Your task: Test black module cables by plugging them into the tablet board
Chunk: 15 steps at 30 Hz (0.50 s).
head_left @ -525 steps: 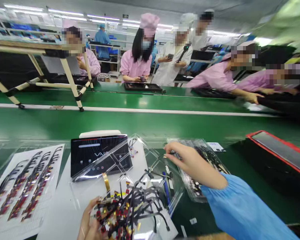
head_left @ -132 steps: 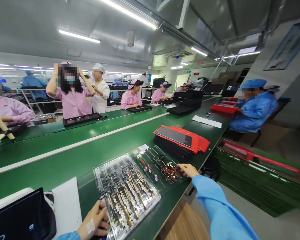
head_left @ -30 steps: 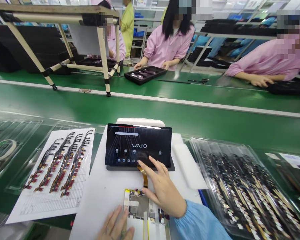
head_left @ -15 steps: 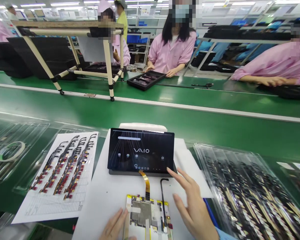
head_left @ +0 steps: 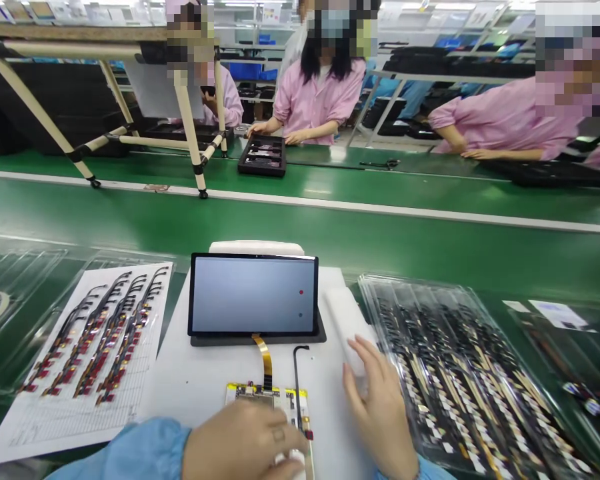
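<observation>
Left hand lay over a circuit board, fingers curled, hold unclear, right hand open, fingers spread beside a white foam block

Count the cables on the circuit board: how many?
2: an amber flex ribbon up to the tablet, and a thin black cable right of the circuit board. The left hand covers part of it, so more may be hidden.

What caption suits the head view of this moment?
Left hand over a circuit board, its flex cable leading to a lit tablet screen; right hand beside a white foam block.
</observation>
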Available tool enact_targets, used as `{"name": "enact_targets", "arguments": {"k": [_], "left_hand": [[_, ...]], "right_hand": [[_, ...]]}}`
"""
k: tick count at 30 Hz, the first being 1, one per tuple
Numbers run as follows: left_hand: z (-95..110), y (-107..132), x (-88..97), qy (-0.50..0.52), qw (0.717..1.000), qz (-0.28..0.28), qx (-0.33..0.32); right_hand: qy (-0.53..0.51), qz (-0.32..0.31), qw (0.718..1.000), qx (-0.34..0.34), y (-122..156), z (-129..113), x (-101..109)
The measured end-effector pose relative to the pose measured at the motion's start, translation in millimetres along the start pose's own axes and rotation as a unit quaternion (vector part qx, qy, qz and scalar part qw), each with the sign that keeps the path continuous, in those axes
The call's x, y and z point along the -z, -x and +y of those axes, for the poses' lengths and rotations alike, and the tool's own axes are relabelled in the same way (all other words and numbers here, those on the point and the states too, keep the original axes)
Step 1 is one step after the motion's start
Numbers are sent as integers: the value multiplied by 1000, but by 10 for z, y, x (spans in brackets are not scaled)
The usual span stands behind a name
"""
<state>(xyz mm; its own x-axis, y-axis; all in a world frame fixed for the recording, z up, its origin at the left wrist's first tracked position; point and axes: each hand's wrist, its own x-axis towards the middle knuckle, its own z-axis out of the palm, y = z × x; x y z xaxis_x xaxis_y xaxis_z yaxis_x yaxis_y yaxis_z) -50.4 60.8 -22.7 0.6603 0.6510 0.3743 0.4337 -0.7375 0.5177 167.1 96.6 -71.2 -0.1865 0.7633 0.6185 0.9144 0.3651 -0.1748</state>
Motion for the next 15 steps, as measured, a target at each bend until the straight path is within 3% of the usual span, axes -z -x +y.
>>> {"name": "enact_targets", "arguments": {"k": [4,8,12,15], "left_hand": [[-29,-175,-26,41,996,78,-7],[-23,-60,-15,63,994,94,5],[-71,151,40,64,991,104,55],[-89,305,64,56,986,142,74]], "right_hand": [[159,-29,987,-18,-59,82,-148],[174,-36,984,-26,-124,109,-216],[134,1,989,-69,-176,64,-35],[40,4,998,-47,-109,30,236]]}}
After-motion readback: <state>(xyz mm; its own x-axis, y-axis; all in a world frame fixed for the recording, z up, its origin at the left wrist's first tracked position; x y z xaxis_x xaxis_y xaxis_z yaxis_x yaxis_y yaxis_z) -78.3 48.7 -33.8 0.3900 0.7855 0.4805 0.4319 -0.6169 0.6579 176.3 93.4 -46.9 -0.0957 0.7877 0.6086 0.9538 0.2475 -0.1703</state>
